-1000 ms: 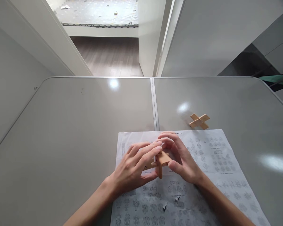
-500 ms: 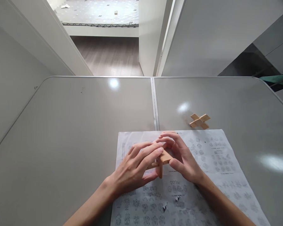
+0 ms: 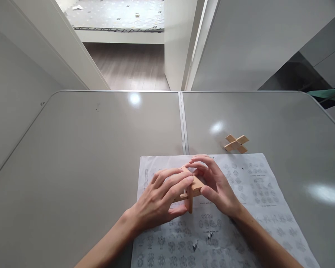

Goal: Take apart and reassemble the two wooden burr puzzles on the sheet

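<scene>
Both my hands hold a small wooden puzzle assembly (image 3: 192, 190) of crossed pale-wood pieces over a printed instruction sheet (image 3: 240, 208). My left hand (image 3: 159, 199) wraps its fingers over the left side of the assembly. My right hand (image 3: 216, 188) pinches the right side, thumb below and fingers curled above. Much of the assembly is hidden by the fingers. A second wooden cross-shaped piece (image 3: 236, 143) lies apart on the table beyond the sheet's far right corner.
The sheet lies on a grey table (image 3: 86, 156) with a seam (image 3: 182, 123) down its middle. White partition walls stand on the left and behind; a gap shows wood flooring beyond.
The wooden assembly has turned slightly in my hands and my right fingers have shifted a little. The hands stay in the same place.
</scene>
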The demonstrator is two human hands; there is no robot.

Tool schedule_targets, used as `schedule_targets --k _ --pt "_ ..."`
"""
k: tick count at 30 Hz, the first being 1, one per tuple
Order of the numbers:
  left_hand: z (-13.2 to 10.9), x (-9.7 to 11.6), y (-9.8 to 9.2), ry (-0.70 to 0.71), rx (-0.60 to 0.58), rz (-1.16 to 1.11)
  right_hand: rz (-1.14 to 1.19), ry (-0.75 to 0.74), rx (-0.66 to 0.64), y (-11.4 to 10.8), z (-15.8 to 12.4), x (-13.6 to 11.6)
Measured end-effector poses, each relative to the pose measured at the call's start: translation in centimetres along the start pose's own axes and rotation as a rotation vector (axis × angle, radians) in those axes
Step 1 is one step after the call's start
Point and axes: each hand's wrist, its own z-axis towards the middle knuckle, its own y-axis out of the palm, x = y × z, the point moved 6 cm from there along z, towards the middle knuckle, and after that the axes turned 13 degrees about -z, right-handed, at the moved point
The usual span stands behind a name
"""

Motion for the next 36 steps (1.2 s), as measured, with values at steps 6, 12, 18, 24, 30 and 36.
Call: schedule_targets --k 6,12,18,24,30,36 --pt "-0.07 -0.03 0.13 -0.029 -0.027 -0.006 -0.009 0.031 -0.002 0.01 -0.01 0.0" --pt "-0.03 0.16 0.07 -0.031 -0.019 0.036 -0.006 0.036 0.019 -0.01 0.08 0.1" --pt "-0.4 -0.04 -0.09 -0.021 0.075 0.062 0.011 0.035 0.041 -0.24 0.24 0.07" --pt "-0.32 -0.1 0.1 -0.028 0.051 0.035 0.043 0.038 0.056 -0.29 0.17 0.33" --pt "-0.05 -0.16 0.13 -0.037 0.009 0.004 0.019 0.039 0.079 -0.41 0.23 0.33" --pt "0.4 0.15 0.01 -0.009 -0.024 0.023 0.007 0.047 0.115 -0.76 0.22 0.35"
